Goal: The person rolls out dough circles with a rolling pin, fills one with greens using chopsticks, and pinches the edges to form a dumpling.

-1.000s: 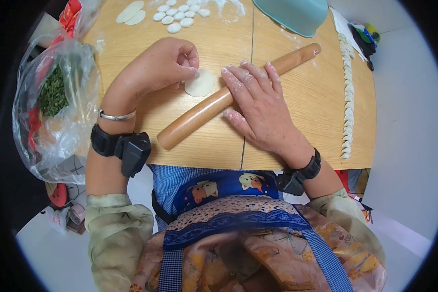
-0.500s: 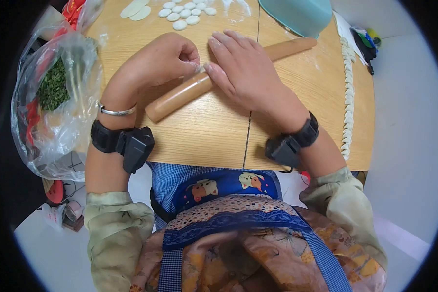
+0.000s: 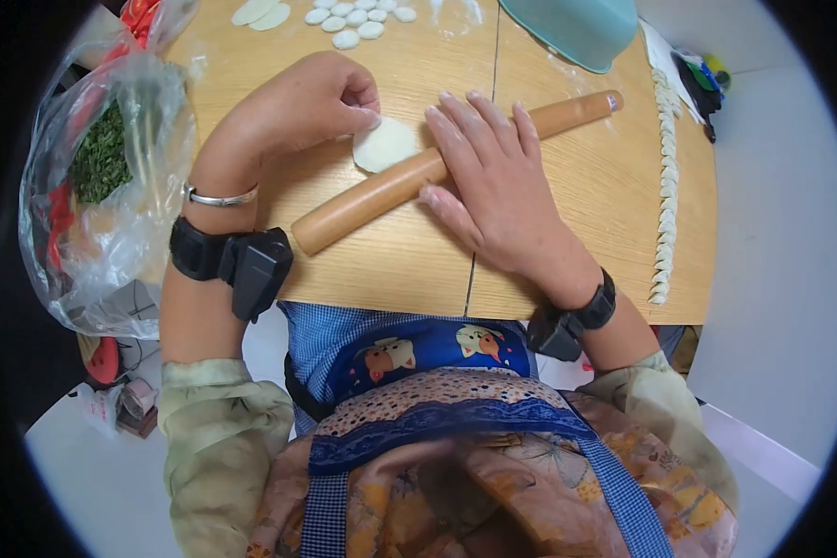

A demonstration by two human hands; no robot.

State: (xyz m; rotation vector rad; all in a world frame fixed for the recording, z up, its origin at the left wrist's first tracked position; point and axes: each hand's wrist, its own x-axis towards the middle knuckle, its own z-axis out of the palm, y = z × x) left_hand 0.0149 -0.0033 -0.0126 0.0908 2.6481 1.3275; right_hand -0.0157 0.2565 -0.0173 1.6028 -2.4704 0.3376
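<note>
A wooden rolling pin lies at a slant on the table. My right hand rests palm down across it, fingers stretched out and floury. At the pin's far side is a thin round dough wrapper, flat on the wood. The thumb and curled fingers of my left hand pinch the wrapper's upper left edge. Both wrists carry black strapped devices.
Small dough pieces and flat wrappers lie at the back. A teal basin stands at back right. A row of folded dumplings lines the right edge. At left, a plastic bag surrounds chopped greens.
My right hand and the rolling pin have moved toward me and to the right, uncovering the wrapper. My left hand has shifted only slightly.
</note>
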